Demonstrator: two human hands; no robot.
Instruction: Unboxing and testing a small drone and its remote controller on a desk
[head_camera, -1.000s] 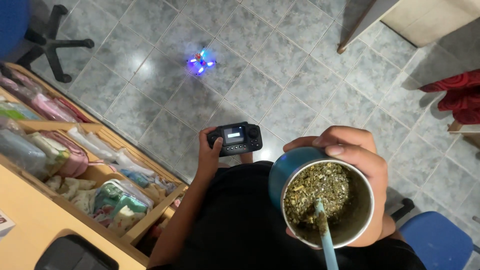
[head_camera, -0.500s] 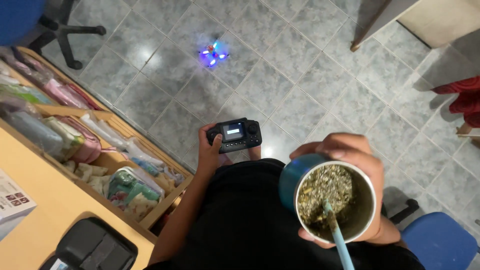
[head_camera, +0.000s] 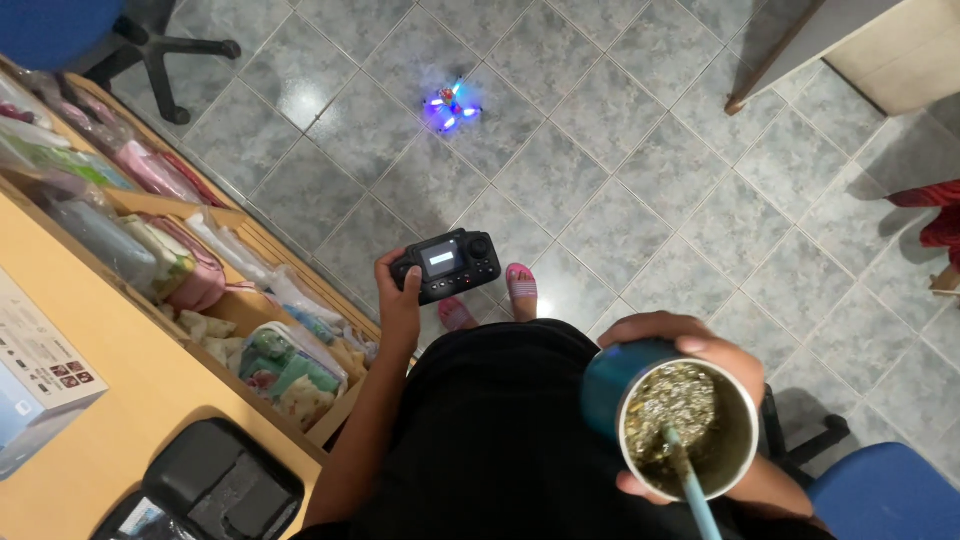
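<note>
Your left hand (head_camera: 400, 300) grips a black controller (head_camera: 447, 265) just left of the frame's centre; it is a squat slab with a small lit screen and a knob at its right end. Your right hand (head_camera: 690, 345), lower right, wraps a blue cup (head_camera: 680, 425) packed with green chopped herb, a light-blue straw (head_camera: 690, 485) standing in it. A small drone (head_camera: 452, 107) glows blue on the tiled floor (head_camera: 640, 180) at upper centre.

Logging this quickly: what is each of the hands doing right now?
Left hand: closed on the black controller.
Right hand: closed around the blue cup of herbs with a straw.
</note>
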